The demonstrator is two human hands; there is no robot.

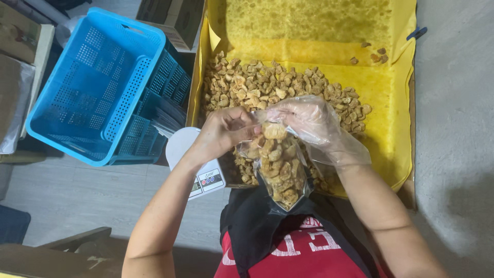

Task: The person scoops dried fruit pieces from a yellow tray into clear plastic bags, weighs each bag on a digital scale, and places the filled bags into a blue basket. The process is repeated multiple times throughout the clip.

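1. clear plastic bag (pixel 280 172), nearly full of golden fried snack pieces, hanging in front of the chest, over the near edge of the yellow-lined box (pixel 396 108).
2. left hand (pixel 224 131) bare, pinched on the bag's left lip; right hand (pixel 309 121) in a thin disposable glove, closed on the right lip; both close together at the mouth.
3. best to keep the mouth level and held over the loose pile (pixel 267 85) so spills fall back in.
4. worth minding the small scale (pixel 198 164) just left; blue crate (pixel 103 87) farther left.

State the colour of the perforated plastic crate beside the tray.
Bright blue perforated plastic crate, head view.
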